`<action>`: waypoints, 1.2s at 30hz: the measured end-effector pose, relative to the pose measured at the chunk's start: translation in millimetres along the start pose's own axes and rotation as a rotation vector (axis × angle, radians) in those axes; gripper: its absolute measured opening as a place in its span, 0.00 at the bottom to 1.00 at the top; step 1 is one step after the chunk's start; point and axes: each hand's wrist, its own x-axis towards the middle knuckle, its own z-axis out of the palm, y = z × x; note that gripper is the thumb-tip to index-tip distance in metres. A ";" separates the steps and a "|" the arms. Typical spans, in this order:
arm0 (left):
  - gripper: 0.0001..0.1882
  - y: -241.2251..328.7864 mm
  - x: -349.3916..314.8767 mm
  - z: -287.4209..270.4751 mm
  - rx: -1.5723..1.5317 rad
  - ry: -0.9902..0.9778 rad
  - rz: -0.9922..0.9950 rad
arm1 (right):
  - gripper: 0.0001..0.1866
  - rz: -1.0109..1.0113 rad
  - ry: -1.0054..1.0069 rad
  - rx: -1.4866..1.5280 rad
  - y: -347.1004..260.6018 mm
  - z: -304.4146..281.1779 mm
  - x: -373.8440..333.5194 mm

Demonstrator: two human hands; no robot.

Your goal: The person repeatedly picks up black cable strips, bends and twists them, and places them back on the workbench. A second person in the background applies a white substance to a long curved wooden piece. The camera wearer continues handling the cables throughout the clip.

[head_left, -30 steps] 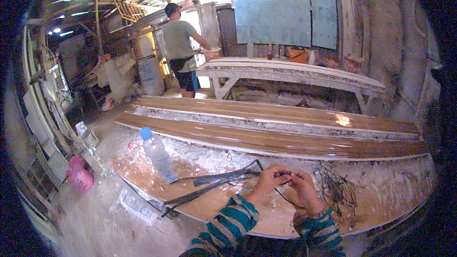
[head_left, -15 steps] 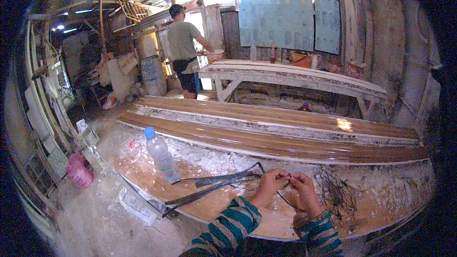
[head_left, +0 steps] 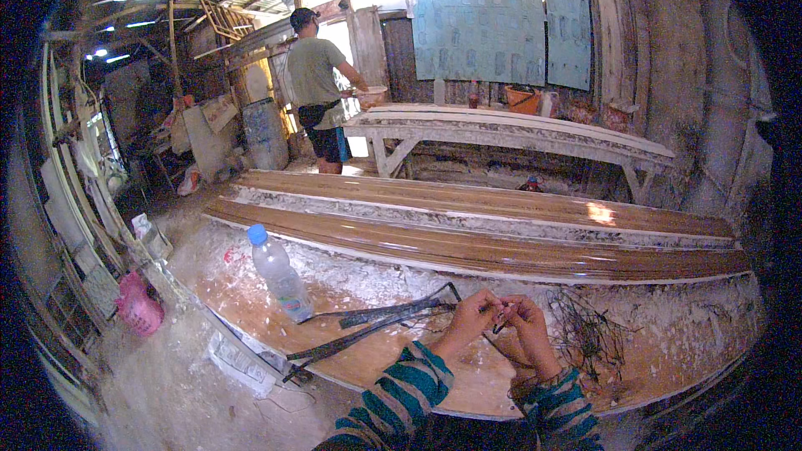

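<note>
My left hand and my right hand meet over the near worktable, fingertips pinched close together. Between them they grip a thin black strip, a short piece of it showing below the fingers. Left of my hands lie long flat black strips, with one thin length bent up beside my left hand. A tangle of fine black strands rests just right of my right hand. The fingertips partly cover the held piece, so its ends are hard to follow.
A clear plastic bottle with a blue cap stands left of the strips. Two long glossy brown-striped panels stretch across behind my hands. Farther back, a person stands at a whitish bench. A pink bag sits at the left.
My fingers have shifted slightly, and more of the black strip shows beneath them. The view has moved a little; the person at the back stays by the bench.
</note>
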 end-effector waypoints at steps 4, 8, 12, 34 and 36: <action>0.05 -8.0 3.2 -5.4 -0.087 0.009 -0.129 | 0.10 0.023 -0.011 -0.022 -8.7 -1.0 -2.7; 0.04 -12.9 9.4 -16.6 -0.127 0.106 -0.059 | 0.10 0.047 -0.021 0.100 -11.8 10.7 -4.6; 0.03 -6.3 12.0 -20.4 -0.190 0.180 -0.042 | 0.11 -0.015 0.015 -0.097 -9.5 18.8 -1.1; 0.23 -23.5 6.2 -1.6 -0.103 -0.306 -0.036 | 0.05 0.098 0.215 0.151 3.9 -11.8 -1.7; 0.22 -22.7 3.6 2.8 -0.097 -0.335 -0.128 | 0.04 0.140 0.255 0.180 1.1 -17.8 0.7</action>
